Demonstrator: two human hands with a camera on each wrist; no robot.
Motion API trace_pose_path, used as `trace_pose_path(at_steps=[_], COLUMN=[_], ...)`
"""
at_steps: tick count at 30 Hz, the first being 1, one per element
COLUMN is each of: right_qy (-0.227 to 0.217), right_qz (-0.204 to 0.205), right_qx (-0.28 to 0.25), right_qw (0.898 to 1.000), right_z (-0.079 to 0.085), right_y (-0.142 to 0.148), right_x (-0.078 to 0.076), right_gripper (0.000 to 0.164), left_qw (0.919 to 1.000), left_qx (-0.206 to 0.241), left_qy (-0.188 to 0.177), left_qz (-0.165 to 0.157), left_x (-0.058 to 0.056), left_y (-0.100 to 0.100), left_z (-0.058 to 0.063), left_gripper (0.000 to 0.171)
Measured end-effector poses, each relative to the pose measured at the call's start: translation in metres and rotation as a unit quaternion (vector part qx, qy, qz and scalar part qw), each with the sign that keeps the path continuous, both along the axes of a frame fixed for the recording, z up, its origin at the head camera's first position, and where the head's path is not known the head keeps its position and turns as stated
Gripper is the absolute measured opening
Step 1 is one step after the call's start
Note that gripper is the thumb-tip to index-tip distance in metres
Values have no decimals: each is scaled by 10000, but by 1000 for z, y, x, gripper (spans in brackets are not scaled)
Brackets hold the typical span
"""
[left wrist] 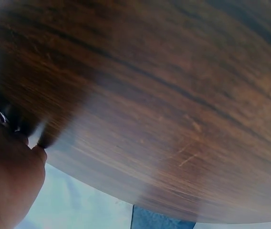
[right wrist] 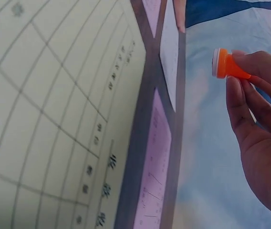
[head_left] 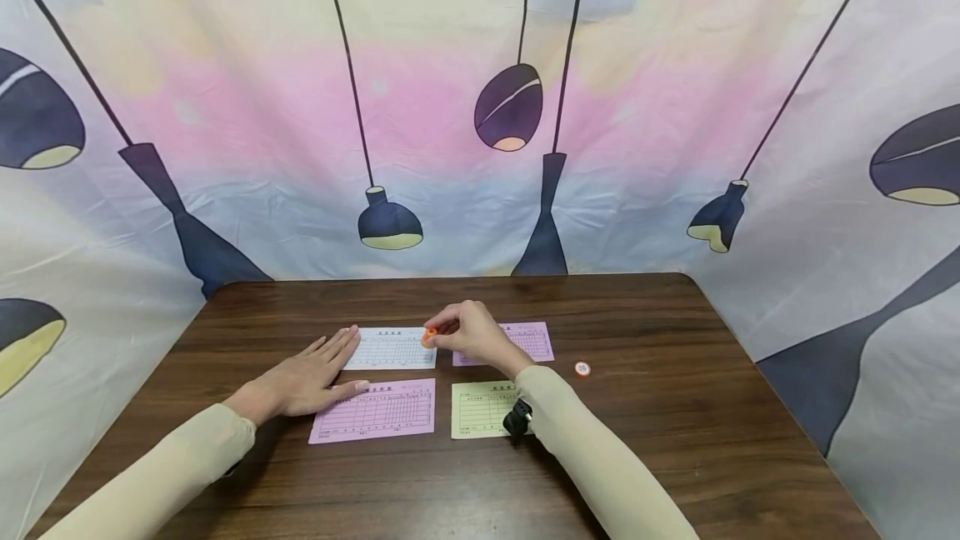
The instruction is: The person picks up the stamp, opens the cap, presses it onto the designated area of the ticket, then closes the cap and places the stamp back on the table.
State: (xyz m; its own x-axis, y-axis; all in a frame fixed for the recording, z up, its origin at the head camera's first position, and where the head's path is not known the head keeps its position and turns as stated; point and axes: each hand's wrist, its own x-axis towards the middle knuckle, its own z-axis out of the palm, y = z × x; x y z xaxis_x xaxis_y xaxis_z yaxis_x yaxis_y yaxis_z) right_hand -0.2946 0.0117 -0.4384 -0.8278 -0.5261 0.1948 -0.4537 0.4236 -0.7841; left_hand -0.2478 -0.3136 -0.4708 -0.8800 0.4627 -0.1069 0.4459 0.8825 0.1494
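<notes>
You have the orange stamp (head_left: 429,337) in your right hand (head_left: 476,336), thumb and curled fingertips closed in a pinch on its body, with no slack visible. The stamp stands out past the fingertips; in the right wrist view its white-rimmed end points away from the palm toward the worktop (head_left: 750,440), clear of the paper. I judge you hold it this way to leave that end unobstructed. In the head view it sits over the right edge of the white slip (head_left: 390,350), near that slip's far right corner. Your left hand (head_left: 311,377) lies flat, fingers extended, gripping nothing; fingertips rest at the white slip's left edge, probably to steady it, and the thumb reaches over the far edge of the near pink slip (head_left: 386,411). The 4 slips form 2 rows, presumably for easy reach: the far pink slip (head_left: 532,340) and green slip (head_left: 480,411) lie toward the worktop's right edge, both partly under your right arm. Nearer that edge, apart, lies 1 orange-rimmed disc (head_left: 582,368).
</notes>
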Motion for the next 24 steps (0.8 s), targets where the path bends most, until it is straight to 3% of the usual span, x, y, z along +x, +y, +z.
trace_pose_path(at_steps=[10,24], right_qy=[-119,-161], right_qz=[-107,-259], right_qx=[136,373], right_qw=[9998,9988], right_z=[-9,-14], right_y=[-13,-23], right_x=[-6,-6], right_gripper=[19,17], left_qw=[9998,9999], left_qx=[-26,-47], left_qy=[-171,-114], left_qz=[124,111], left_x=[0,-1], left_y=[3,3], left_z=[2,1], left_gripper=[100,101])
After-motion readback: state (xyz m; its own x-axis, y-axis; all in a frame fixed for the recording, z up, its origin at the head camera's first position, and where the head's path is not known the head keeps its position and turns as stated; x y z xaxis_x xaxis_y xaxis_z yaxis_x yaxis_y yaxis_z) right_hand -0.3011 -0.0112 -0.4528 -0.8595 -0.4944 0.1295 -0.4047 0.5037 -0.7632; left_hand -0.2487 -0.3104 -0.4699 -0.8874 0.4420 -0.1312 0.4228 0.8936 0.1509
